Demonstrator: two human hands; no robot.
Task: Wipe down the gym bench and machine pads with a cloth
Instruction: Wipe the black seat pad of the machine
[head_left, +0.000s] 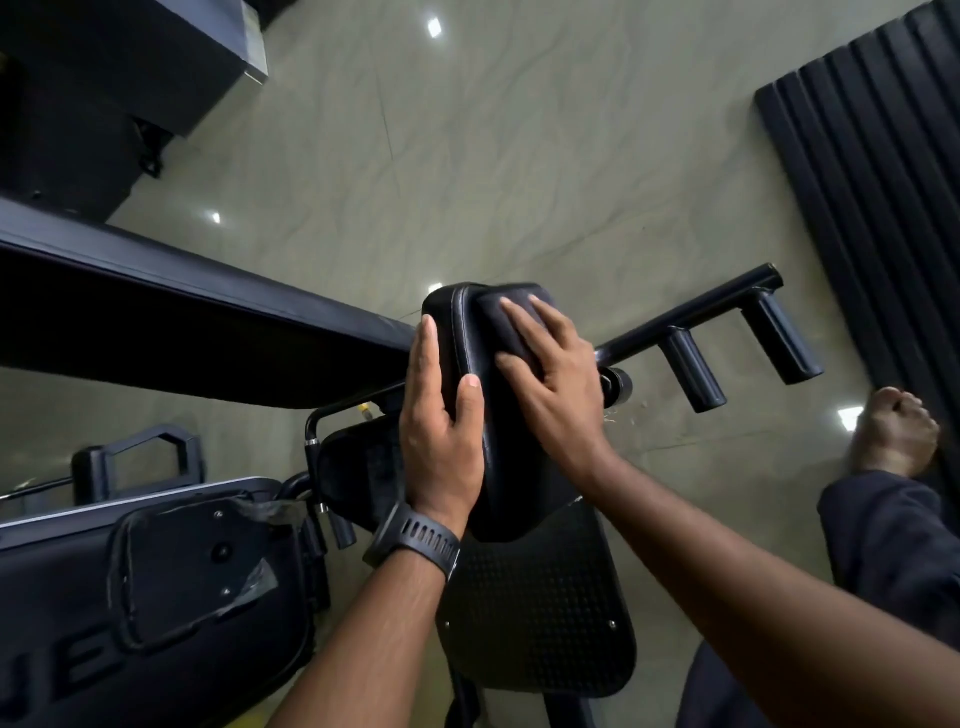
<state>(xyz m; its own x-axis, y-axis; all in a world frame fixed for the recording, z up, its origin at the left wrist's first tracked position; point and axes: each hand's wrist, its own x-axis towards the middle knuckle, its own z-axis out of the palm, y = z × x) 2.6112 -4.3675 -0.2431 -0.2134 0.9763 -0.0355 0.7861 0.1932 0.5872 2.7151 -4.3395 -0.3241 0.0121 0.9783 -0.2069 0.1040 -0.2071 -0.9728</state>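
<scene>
L hand (441, 431) grips the black machine pad (511, 483) by its left edge: thumb on the front face, fingers along the side. There is a black watch (413, 540) on that wrist. R hand (556, 384) lies flat, fingers spread and straight, pressing a dark cloth (506, 322) onto the upper front of the pad, near its top edge. The cloth is partly under the palm.

The pad stands roughly upright, w/ a dotted black plate (540, 623) just below it. A black bar (691, 322) w/ two stub pegs runs off to the right behind the R hand. A long black bench pad (182, 322) stretches left.

Only writing readable: pale letters "UE" (67, 670) on the dark casing at lower left, the rest cut off. No brand legible on the watch or pad.
</scene>
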